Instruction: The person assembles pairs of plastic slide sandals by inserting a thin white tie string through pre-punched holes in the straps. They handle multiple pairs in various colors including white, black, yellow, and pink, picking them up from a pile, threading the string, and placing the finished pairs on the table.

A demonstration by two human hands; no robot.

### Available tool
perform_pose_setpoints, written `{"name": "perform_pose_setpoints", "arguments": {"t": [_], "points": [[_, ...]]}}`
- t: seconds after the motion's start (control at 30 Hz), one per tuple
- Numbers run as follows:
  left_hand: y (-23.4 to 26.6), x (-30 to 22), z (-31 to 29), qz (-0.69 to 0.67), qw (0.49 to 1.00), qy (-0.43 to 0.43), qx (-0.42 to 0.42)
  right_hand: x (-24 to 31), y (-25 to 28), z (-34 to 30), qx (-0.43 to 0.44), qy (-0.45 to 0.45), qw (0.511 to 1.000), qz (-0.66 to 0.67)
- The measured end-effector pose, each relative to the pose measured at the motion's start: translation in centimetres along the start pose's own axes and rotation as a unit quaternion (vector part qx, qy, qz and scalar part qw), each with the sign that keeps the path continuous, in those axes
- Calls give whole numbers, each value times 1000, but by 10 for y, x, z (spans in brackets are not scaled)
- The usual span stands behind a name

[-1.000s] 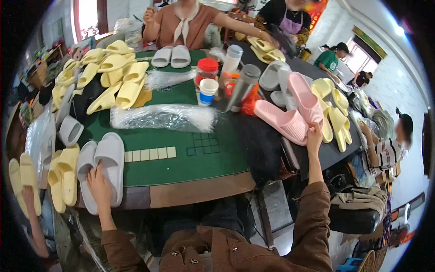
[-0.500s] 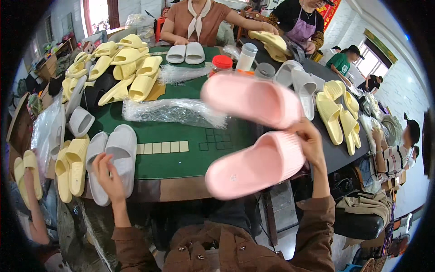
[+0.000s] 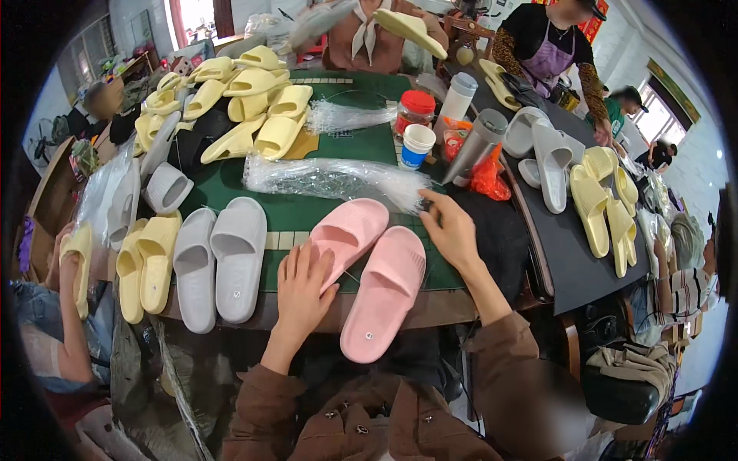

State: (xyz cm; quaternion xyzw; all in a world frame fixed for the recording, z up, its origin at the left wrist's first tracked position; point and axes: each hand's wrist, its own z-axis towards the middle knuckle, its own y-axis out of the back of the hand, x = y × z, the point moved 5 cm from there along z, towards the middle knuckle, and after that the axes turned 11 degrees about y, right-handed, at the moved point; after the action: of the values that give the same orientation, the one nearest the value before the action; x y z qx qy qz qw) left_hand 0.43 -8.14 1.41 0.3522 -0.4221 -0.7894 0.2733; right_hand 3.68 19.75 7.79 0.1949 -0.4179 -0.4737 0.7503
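A pair of pink slide slippers lies at the table's front edge. My left hand rests on the left pink slipper with its fingers stretched out over the side. The right pink slipper lies beside it, heel jutting over the edge, with neither hand on it. At the right end of a bundle of thin clear plastic strands is my right hand, fingers apart; whether a fingertip touches the strands is hard to see. A grey slipper pair lies to the left of my left hand.
Yellow slippers lie left of the grey pair, with a yellow pile behind. A white-and-blue cup, a red-lidded jar and a grey bottle stand back right. Other people work around the table; one holds a yellow slipper.
The pink pair has gone from my raised right hand down onto the table. My left hand has moved right onto one slipper; my right hand has let go and is by the strands.
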Motion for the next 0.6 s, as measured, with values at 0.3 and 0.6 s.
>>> {"name": "perform_pose_setpoints", "arguments": {"t": [0.3, 0.6], "points": [[5, -3, -16, -15, 999, 42, -2, 63, -8, -97, 127, 29, 990, -58], [21, -43, -49, -58, 993, 93, 37, 14, -37, -84, 27, -81, 995, 50]]}}
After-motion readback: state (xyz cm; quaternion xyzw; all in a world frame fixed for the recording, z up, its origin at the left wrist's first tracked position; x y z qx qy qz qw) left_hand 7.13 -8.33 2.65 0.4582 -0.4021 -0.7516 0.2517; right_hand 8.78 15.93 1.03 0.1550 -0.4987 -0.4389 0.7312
